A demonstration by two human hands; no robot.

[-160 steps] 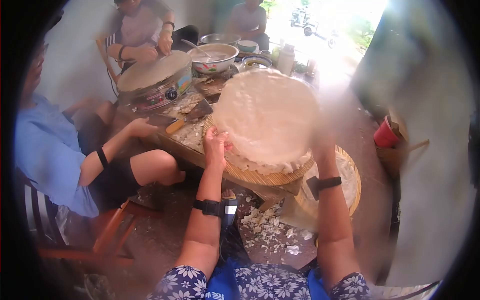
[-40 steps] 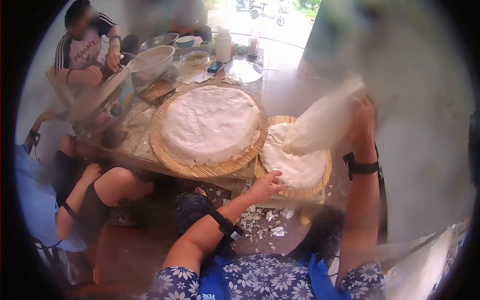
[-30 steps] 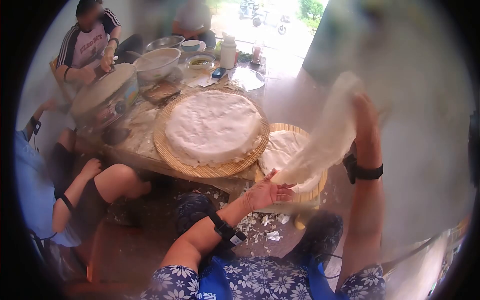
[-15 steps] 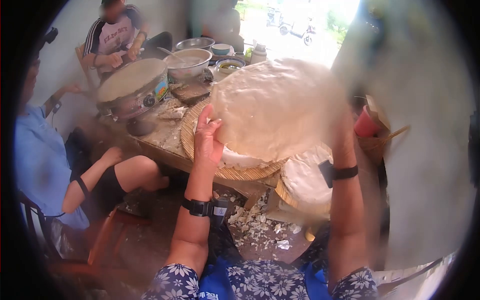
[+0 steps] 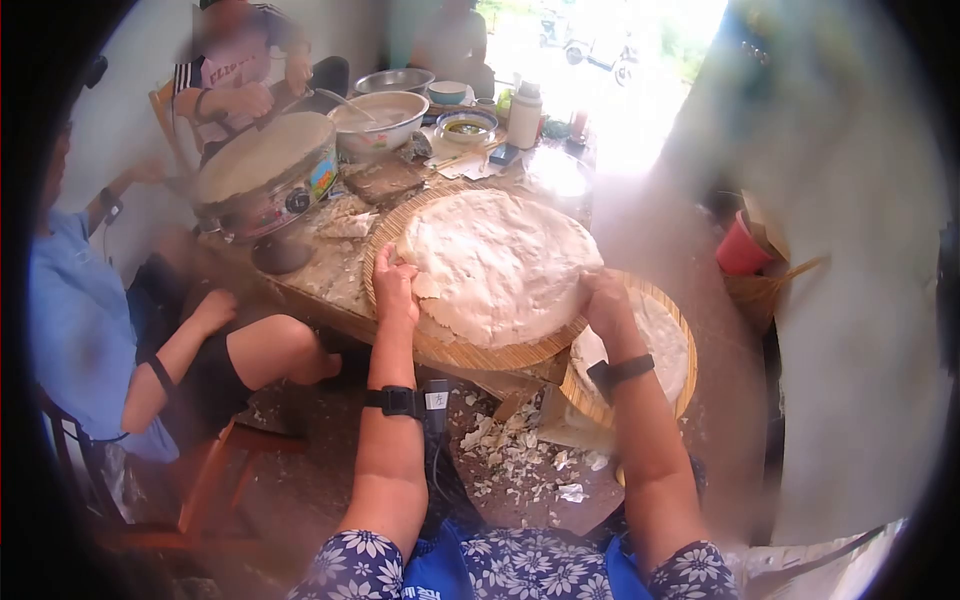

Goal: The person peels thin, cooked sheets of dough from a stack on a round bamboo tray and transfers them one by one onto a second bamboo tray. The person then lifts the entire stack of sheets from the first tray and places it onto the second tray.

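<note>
A large, thin, pale pancake (image 5: 500, 262) lies on a round woven straw tray (image 5: 455, 352) at the table's near edge. At its left edge my left hand (image 5: 396, 287) has its fingers closed on the rim, where a ragged flap shows. My right hand (image 5: 608, 308) pinches the opposite edge, with the fingertips partly hidden. Whether other pancakes lie beneath is hidden. Lower right, behind my right forearm, a smaller straw tray (image 5: 684, 392) carries more pale pancakes (image 5: 655, 335).
A round griddle (image 5: 265, 165) stands at the table's left, with a co-worker's hands (image 5: 262, 98) behind it. Beyond are a batter bowl (image 5: 385, 125) with a ladle, a bowl of oily liquid (image 5: 467, 124) and a bottle (image 5: 524, 115). Another person sits left. Scraps (image 5: 515, 450) litter the floor.
The pancake, held up and tilted between my hands before, has come down flat onto the tray. My right hand has moved left and lower; the things behind the pancake now show.
</note>
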